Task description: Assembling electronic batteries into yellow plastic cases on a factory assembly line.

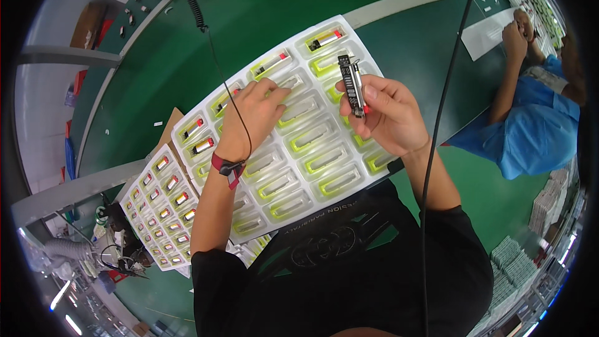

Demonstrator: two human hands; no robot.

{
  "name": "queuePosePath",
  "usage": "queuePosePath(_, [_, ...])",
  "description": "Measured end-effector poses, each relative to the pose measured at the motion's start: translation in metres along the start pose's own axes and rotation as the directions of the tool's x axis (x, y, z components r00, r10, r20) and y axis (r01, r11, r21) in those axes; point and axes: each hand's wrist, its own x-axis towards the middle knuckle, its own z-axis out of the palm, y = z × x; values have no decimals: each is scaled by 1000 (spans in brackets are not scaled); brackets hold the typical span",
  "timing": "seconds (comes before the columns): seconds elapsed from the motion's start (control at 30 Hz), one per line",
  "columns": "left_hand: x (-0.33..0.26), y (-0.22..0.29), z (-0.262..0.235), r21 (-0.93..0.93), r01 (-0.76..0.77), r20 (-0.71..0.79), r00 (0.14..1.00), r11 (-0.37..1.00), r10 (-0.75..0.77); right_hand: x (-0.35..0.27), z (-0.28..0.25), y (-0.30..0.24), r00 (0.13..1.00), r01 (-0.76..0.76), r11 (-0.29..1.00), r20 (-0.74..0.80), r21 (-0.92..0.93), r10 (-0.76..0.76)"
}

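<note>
A clear plastic tray (293, 150) with many molded pockets lies on the green table in front of me. Several pockets along its far and left rows hold small silver cells with red and black ends (324, 39). My left hand (254, 112) rests flat on the tray's middle pockets, fingers spread, holding nothing; a red and black strap (228, 168) with a coiled cord circles its wrist. My right hand (387, 112) holds a small silver cell with a black strip (353, 85) upright above the tray's right side, pinched between thumb and fingers.
A second tray (163, 203) filled with cells lies at the left, partly under the first. Another person in a blue shirt (533, 128) leans on the table at the right. Stacks of green parts (515, 262) sit lower right. A black cable (446, 87) hangs across.
</note>
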Motion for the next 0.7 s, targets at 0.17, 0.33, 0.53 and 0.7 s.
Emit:
queuePosePath(0.17, [8,1,1,39,33,-51,998,999,-31,-10,7,10,999,31,997,20,72,-32])
queuePosePath(0.33, [17,0,-1,106,-1,9,1000,994,1,-11,13,7,999,35,999,10,23,-36])
queuePosePath(0.53, [21,-11,-6,164,-144,132,984,976,123,-10,7,4,998,55,998,-17,-14,-55])
queuePosePath(0.7, [21,-10,-3,218,-171,116,982,961,148,-8,1,7,993,66,998,-96,-17,-68])
